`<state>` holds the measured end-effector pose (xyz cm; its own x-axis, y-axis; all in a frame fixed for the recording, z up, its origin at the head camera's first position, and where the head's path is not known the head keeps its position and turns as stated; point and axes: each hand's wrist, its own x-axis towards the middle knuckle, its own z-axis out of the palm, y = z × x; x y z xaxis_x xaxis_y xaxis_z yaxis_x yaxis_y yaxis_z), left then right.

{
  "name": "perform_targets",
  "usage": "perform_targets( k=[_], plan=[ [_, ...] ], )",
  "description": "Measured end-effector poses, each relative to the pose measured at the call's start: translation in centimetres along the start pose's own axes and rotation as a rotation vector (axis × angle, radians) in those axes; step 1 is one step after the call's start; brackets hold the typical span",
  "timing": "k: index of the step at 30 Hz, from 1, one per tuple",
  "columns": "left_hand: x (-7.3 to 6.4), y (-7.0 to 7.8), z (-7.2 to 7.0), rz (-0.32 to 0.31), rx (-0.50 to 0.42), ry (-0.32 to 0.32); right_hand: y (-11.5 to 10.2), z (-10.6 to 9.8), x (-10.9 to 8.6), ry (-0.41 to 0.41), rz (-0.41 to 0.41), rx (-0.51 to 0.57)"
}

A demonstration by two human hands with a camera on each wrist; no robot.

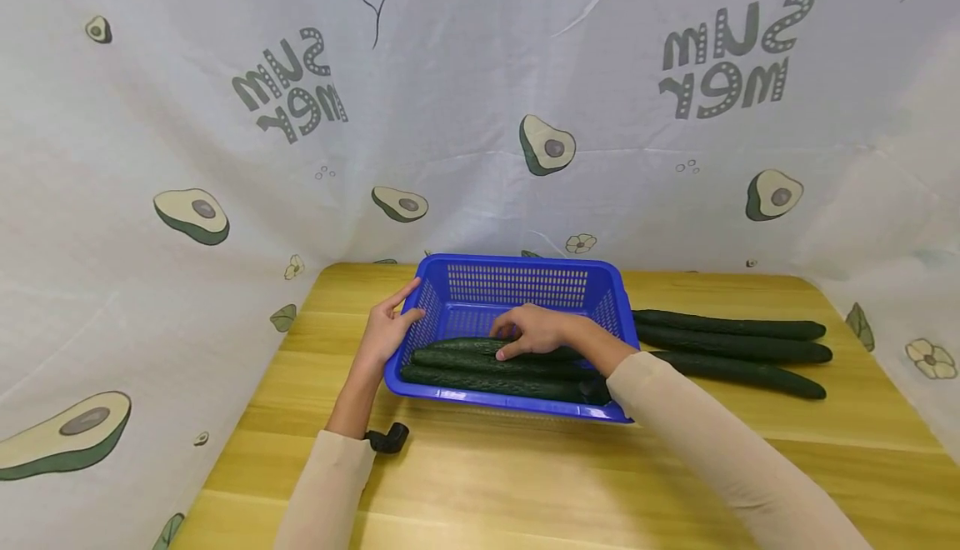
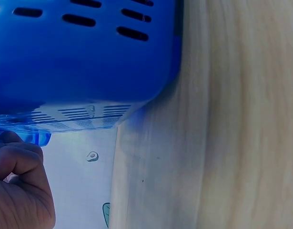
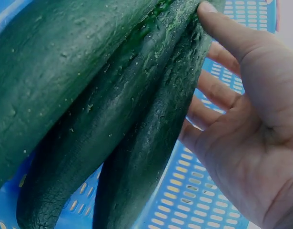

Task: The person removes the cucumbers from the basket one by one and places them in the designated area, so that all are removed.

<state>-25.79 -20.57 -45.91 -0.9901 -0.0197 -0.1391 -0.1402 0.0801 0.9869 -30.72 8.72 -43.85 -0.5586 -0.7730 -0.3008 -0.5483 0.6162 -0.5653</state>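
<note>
A blue perforated plastic basket [image 1: 517, 262] stands on the table. My left hand [image 1: 384, 332] grips its left rim, thumb over the inner side; in the left wrist view the curled fingers [image 2: 22, 164] meet the rim. Three dark green cucumbers lie side by side along the basket's near side: a near one [image 1: 487, 382], a middle one [image 1: 457, 359] and a farther one [image 1: 465, 345]. Over them, my right hand [image 1: 536, 329] holds the farther cucumber [image 3: 151, 129], with the thumb on top and the fingers down its far side. Palm and cucumber are apart in the right wrist view.
Three more cucumbers [image 1: 750, 344] lie on the wooden table [image 1: 510, 483] to the right of the basket, their left ends by its wall. A white curtain [image 1: 465, 100] with avocado prints hangs behind and at both sides. A black wrist mount [image 1: 387, 437] sits by the left sleeve.
</note>
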Motion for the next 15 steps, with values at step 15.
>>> perform_targets(
  k=[15],
  plan=[
    [-0.03,-0.07,0.29,0.019,0.024,0.021,-0.07,0.11,0.04,0.073,-0.012,0.051]
  ],
)
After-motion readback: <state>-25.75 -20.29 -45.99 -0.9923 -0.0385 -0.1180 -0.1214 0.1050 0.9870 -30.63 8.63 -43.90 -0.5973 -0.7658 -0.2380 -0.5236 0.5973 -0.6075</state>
